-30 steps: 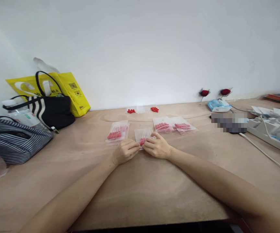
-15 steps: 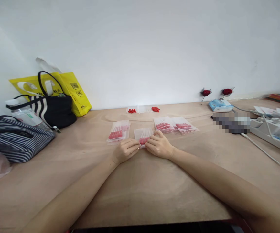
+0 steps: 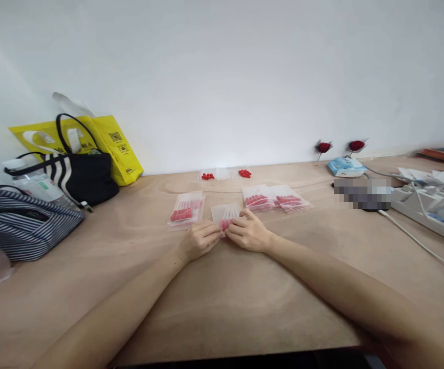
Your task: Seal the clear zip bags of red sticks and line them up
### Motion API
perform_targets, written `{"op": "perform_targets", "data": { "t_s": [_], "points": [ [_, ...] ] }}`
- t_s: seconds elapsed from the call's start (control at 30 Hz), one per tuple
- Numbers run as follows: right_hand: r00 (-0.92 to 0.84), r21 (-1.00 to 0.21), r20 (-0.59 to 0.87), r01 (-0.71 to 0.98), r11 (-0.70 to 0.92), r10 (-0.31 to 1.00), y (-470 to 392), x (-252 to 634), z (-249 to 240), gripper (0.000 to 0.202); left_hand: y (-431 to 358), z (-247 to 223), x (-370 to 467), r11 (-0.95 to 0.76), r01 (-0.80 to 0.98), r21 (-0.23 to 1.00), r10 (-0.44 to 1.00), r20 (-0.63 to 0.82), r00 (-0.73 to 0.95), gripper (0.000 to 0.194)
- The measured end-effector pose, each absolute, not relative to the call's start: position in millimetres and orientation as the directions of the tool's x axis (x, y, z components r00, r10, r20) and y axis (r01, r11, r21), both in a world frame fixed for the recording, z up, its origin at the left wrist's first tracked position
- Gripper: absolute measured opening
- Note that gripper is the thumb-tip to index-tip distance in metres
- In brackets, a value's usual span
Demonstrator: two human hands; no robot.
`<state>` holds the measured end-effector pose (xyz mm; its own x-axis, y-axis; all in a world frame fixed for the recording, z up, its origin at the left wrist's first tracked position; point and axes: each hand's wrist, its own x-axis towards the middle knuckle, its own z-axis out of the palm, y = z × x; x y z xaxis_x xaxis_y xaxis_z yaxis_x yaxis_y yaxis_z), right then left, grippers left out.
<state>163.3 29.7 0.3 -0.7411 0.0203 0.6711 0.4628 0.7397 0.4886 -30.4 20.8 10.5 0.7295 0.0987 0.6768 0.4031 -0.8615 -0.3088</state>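
A small clear plastic bag [image 3: 225, 211] with red-tipped, thin-stemmed pieces inside lies on the table in front of me. My left hand [image 3: 200, 240] pinches its near edge at the left, fingers closed. On the right, my right hand [image 3: 249, 233] grips the same edge, its fingers curled over the red ends. The fingertips nearly meet and hide part of the bag. Left of it is a stack of similar filled bags [image 3: 183, 211]. Two more stacks, one nearer [image 3: 257, 199] and one farther right [image 3: 291, 199], partly overlap beyond my right hand.
By the wall lie two small groups of red pieces [image 3: 207, 176] on clear bags [image 3: 224, 173]. Yellow, black and striped bags [image 3: 33, 225] stand at left. At right are a tissue pack [image 3: 345, 167], a pixelated dark object [image 3: 360, 195], a white cable [image 3: 418, 241] and a power strip [image 3: 433, 212].
The hands stay on the same bag; the right fingertips have shifted slightly left toward the left ones. The whole view has moved a little.
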Motion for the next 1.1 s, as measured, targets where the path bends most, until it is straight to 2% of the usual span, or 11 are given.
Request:
{"op": "perform_targets", "data": {
  "t_s": [0.17, 0.43, 0.6, 0.77, 0.97, 1.1],
  "points": [
    [-0.732, 0.465, 0.674, 0.526, 0.712, 0.100, 28, 191, -1, 0.026, 19, 9, -35, -0.864, 0.441, -0.243, 0.174, 0.678, 0.714, 0.010],
    [-0.693, 0.395, 0.691, 0.598, 0.697, 0.203, 28, 209, -8, 0.023, 21, 8, -36, -0.871, 0.450, -0.199, 0.208, 0.680, 0.703, 0.011],
    [-0.695, 0.346, 0.682, 0.581, 0.736, 0.228, 30, 204, -9, 0.024, 18, 7, -28, -0.827, 0.511, -0.233, 0.243, 0.673, 0.699, 0.010],
    [-0.680, 0.266, 0.674, 0.587, 0.765, 0.287, 31, 208, -8, 0.020, 24, 7, -25, -0.779, 0.569, -0.262, 0.335, 0.593, 0.732, 0.020],
    [-0.460, 0.104, 0.741, 0.798, 0.593, 0.490, 43, 232, -2, 0.019, 24, 6, -20, -0.708, 0.683, -0.177, 0.512, 0.537, 0.670, 0.022],
    [-0.353, 0.044, 0.713, 0.885, 0.463, 0.606, 58, 252, 1, 0.028, 20, 2, -14, -0.675, 0.737, -0.036, 0.667, 0.395, 0.631, 0.038]
  ]
}}
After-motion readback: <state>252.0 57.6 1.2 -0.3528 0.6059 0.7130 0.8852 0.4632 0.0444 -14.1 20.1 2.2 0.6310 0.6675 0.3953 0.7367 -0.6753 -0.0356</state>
